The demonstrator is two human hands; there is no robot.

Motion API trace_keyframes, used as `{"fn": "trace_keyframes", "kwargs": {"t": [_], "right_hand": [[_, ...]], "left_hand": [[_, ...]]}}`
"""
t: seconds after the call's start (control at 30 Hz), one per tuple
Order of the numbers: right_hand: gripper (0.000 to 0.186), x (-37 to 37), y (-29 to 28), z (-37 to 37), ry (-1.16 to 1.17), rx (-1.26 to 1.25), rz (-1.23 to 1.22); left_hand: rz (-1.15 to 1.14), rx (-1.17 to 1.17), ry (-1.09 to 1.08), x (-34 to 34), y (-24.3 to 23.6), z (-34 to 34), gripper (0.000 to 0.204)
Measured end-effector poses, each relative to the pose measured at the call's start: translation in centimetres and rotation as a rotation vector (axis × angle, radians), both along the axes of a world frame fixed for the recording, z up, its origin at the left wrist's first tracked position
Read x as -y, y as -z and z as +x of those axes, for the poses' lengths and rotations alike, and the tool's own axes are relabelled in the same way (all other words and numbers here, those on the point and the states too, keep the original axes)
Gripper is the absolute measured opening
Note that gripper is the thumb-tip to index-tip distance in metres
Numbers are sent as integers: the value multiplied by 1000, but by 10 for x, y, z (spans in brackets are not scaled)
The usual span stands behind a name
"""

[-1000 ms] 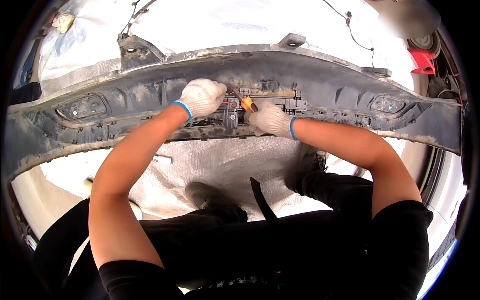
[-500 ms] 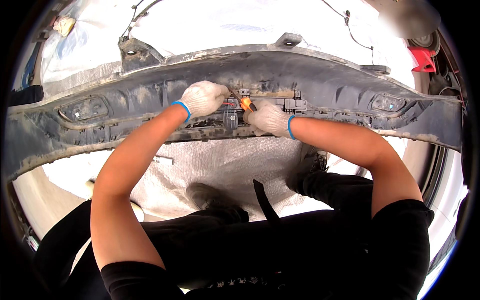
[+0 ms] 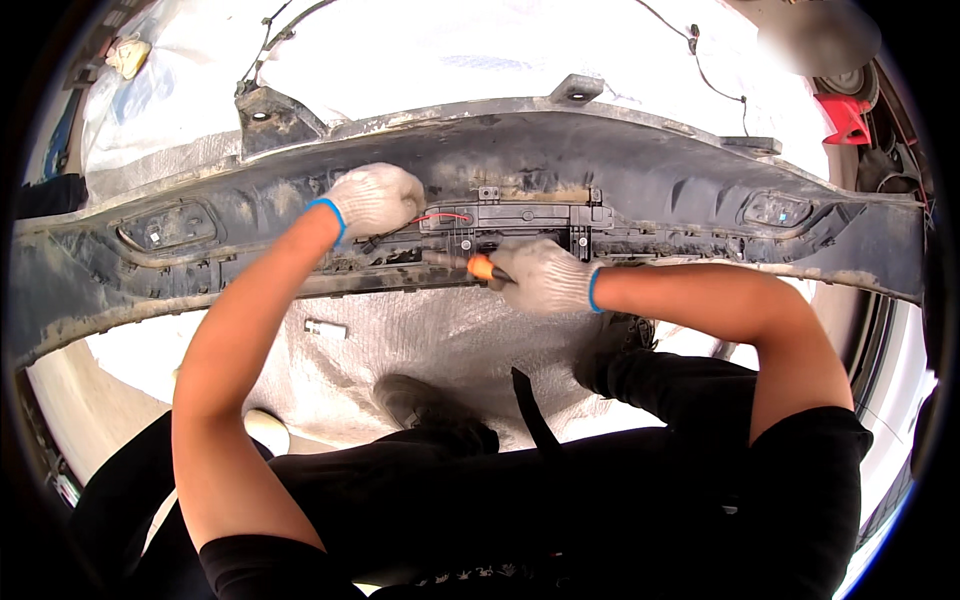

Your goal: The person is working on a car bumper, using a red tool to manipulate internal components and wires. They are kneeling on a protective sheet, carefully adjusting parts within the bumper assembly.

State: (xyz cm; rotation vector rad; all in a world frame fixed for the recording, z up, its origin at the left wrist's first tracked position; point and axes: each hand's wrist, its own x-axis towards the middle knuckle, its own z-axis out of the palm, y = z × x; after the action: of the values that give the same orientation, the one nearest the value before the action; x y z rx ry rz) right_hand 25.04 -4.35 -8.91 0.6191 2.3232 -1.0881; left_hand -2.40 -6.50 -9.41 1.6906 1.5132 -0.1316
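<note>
A long, dirty dark car bumper (image 3: 660, 160) lies across the view with its inner side up. My right hand (image 3: 548, 275), in a white knit glove with a blue cuff, is closed round the orange and black handle of a screwdriver (image 3: 481, 267). The shaft points left along the lower part of the bumper. My left hand (image 3: 378, 200), gloved alike, is closed at the left end of a thin red wire (image 3: 442, 216). That wire runs to a black plastic strip (image 3: 530, 215) on the bumper's middle. The left fingertips are mostly hidden.
Pale sheeting (image 3: 480, 330) lies beneath the bumper. A small white object (image 3: 326, 329) rests on it near my shoes (image 3: 405, 398). Loose black cable (image 3: 715, 75) trails beyond the bumper. A red object (image 3: 845, 118) stands at the far right.
My left hand has moved left, and more of the red wire shows. The right hand with the screwdriver has come nearer and slightly right, uncovering the black strip.
</note>
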Motion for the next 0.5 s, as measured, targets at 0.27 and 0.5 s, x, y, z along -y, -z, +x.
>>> {"fn": "trace_keyframes", "kwargs": {"t": [0.27, 0.5], "right_hand": [[38, -9, -16, 47, -719, 219, 83], [37, 14, 15, 46, -697, 66, 125]], "left_hand": [[-91, -151, 96, -15, -12, 56, 26], [90, 200, -307, -12, 47, 53, 33]]}}
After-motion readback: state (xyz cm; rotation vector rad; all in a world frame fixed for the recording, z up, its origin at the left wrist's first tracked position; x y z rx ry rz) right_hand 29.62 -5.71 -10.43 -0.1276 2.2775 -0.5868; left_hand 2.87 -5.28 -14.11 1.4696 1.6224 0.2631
